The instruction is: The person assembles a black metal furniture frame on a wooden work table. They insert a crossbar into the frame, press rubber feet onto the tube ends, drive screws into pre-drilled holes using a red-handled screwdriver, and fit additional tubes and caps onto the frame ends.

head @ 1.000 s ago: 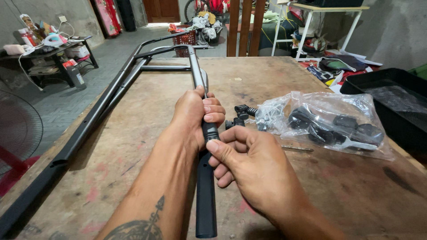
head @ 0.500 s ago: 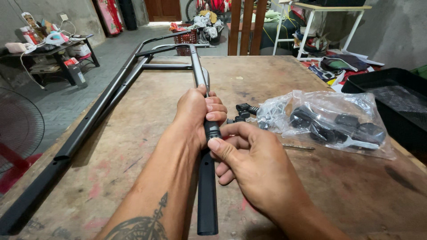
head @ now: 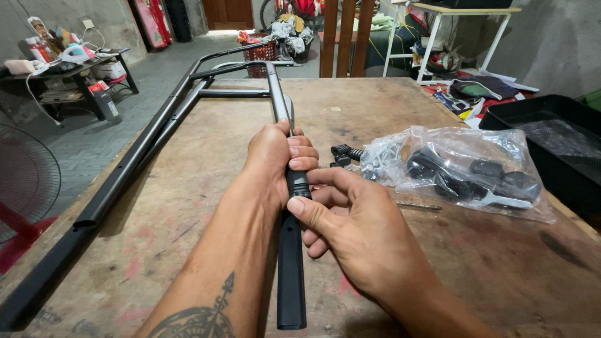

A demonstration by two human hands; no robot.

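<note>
Both hands join two black tubes mid-desk (head: 188,188): left hand (head: 272,159) fingers wrapped around the upper tube (head: 280,100), right hand (head: 350,231) fingers pinching the joint (head: 297,181), which next needs a straight, aligned push

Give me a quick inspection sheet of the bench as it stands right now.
Surface: worn wooden table, stained with pink marks.
Job's things: black metal tube lying lengthwise; black tube frame along the left edge.
Clutter: clear plastic bag of black parts, loose black screws, black tray at right.
Grips: left hand wrapped round the tube; right hand pinching it just below.
Cables: white cord by the side shelf.
Surroundings: floor fan left, white rack, laundry basket.
</note>
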